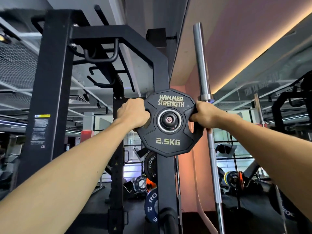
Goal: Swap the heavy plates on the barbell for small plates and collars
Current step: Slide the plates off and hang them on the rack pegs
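Note:
A small black plate [168,142] marked HAMMER STRENGTH and 2.5KG sits on a storage peg [169,119] of the black rack upright [166,186], at head height. My left hand [132,114] grips the plate's left edge with fingers curled through its grip slot. At the right edge my right hand [205,115] holds it the same way. A bare steel barbell [203,78] stands upright just right of the plate, behind my right hand.
Lower on the rack hang a black Rogue plate [150,164] and a blue 20 plate [151,205]. More plates [141,184] lie on the floor behind. A wide black rack post [49,92] stands at left. A mirror wall [263,132] fills the right.

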Motion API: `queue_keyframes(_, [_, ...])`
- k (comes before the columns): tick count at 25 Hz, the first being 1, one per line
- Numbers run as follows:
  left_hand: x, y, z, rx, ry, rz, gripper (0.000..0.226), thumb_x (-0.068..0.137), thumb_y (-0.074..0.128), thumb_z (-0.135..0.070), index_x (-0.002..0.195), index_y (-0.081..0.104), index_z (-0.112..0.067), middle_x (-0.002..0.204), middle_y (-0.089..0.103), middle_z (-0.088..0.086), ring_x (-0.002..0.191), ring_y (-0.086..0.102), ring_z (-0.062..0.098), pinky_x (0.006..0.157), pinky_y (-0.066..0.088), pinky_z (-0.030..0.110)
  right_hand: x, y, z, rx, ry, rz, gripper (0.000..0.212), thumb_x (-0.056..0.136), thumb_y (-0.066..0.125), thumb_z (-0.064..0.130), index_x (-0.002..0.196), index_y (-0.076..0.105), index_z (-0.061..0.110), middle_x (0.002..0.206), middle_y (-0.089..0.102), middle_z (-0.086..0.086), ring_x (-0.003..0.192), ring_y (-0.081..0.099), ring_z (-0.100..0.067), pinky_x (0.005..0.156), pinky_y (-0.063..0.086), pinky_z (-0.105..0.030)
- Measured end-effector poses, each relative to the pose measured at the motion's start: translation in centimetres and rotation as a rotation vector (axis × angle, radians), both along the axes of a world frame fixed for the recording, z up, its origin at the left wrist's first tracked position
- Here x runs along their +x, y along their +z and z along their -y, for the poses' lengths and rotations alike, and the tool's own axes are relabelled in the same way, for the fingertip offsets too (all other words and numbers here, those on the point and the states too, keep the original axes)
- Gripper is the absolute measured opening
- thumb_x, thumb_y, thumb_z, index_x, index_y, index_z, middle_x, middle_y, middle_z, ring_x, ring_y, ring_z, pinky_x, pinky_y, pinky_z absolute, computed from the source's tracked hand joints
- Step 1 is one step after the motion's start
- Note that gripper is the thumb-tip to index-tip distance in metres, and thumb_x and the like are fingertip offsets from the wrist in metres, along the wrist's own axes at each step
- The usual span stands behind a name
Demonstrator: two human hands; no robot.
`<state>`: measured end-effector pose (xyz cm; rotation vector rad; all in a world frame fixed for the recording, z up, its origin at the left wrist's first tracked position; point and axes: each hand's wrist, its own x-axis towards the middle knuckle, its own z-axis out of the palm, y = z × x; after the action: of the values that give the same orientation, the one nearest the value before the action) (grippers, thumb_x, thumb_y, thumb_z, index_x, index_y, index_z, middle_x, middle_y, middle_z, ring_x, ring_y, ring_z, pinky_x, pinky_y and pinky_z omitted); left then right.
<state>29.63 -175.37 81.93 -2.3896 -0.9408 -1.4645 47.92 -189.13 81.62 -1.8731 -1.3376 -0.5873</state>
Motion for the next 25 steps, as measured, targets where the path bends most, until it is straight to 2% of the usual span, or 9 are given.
queue_keyframes(2, [1.6,-0.3,-2.0,0.031,0.003,0.018,0.011,0.081,0.050,-0.015,0.092,0.050,-0.016,0.104,0.061,0.014,0.093,0.056,0.037,0.071,0.039,0.035,1.9,-0.6,-2.4,0.026,0.023,-0.013,0.005,0.084,0.055,0.005,0.085,0.050,0.005,0.075,0.058,-0.009,0.072,0.064,-0.033,0.053,0.050,-0.033])
queue_keyframes(4, [3.2,-0.2,-3.9,0.047,0.011,0.024,0.010,0.081,0.049,-0.014,0.091,0.048,-0.015,0.103,0.059,0.015,0.092,0.054,0.037,0.073,0.040,0.037,3.6,-1.0,-4.7,0.037,0.048,-0.044,0.006,0.085,0.052,0.003,0.079,0.051,0.005,0.069,0.056,-0.007,0.067,0.065,-0.035,0.045,0.048,-0.031])
queue_keyframes(8, [6.1,-0.7,-7.7,0.033,-0.006,0.075,0.008,0.079,0.046,-0.012,0.086,0.046,-0.012,0.094,0.057,0.013,0.086,0.051,0.036,0.078,0.046,0.040,6.3,-1.1,-8.2,0.047,0.072,-0.104,0.018,0.086,0.047,0.011,0.100,0.053,0.002,0.079,0.061,-0.017,0.057,0.065,-0.040,0.037,0.050,-0.032])
queue_keyframes(11, [8.0,-0.8,-10.4,0.022,-0.020,0.103,0.005,0.078,0.046,-0.013,0.083,0.046,-0.013,0.090,0.057,0.013,0.086,0.052,0.037,0.077,0.045,0.040,7.6,-1.0,-10.4,0.045,0.038,-0.100,0.018,0.086,0.045,0.013,0.100,0.051,0.003,0.080,0.061,-0.020,0.054,0.064,-0.040,0.037,0.052,-0.036])
queue_keyframes(14, [9.9,-0.7,-12.7,0.030,0.001,0.104,0.008,0.084,0.048,-0.019,0.088,0.050,-0.013,0.088,0.056,0.009,0.082,0.048,0.034,0.073,0.039,0.036,9.0,-1.4,-12.5,0.058,0.008,-0.112,0.013,0.087,0.045,0.015,0.096,0.049,0.007,0.076,0.059,-0.017,0.051,0.062,-0.037,0.035,0.049,-0.032])
queue_keyframes(16, [11.0,-0.7,-13.9,0.028,0.001,0.099,0.011,0.083,0.047,-0.017,0.092,0.052,-0.013,0.089,0.058,0.009,0.082,0.048,0.034,0.072,0.038,0.036,9.5,-1.8,-13.5,0.051,0.018,-0.095,0.007,0.087,0.044,0.013,0.084,0.050,0.010,0.072,0.058,-0.015,0.048,0.059,-0.034,0.035,0.048,-0.029])
queue_keyframes(18, [11.5,-0.8,-14.4,0.032,-0.002,0.121,0.016,0.081,0.046,-0.014,0.096,0.054,-0.013,0.090,0.058,0.010,0.083,0.049,0.035,0.072,0.037,0.036,9.7,-1.5,-14.0,0.051,0.024,-0.077,0.014,0.088,0.043,0.007,0.077,0.050,0.013,0.068,0.056,-0.012,0.050,0.056,-0.032,0.032,0.045,-0.027])
queue_keyframes(22, [11.6,-1.4,-14.0,0.075,0.037,0.126,0.025,0.089,0.043,-0.018,0.113,0.045,-0.011,0.104,0.061,0.018,0.091,0.054,0.041,0.074,0.035,0.039,9.7,-1.7,-14.2,0.053,-0.002,-0.134,0.010,0.090,0.041,0.012,0.098,0.048,0.009,0.072,0.058,-0.013,0.052,0.059,-0.030,0.035,0.047,-0.029])
queue_keyframes(25, [11.2,-2.5,-13.6,0.044,-0.014,0.090,0.026,0.097,0.036,-0.020,0.120,0.030,-0.010,0.095,0.062,0.021,0.078,0.050,0.037,0.070,0.038,0.041,8.9,-2.5,-14.1,0.059,-0.054,-0.193,0.018,0.093,0.035,0.020,0.108,0.032,0.011,0.079,0.061,-0.019,0.055,0.065,-0.034,0.046,0.056,-0.040])
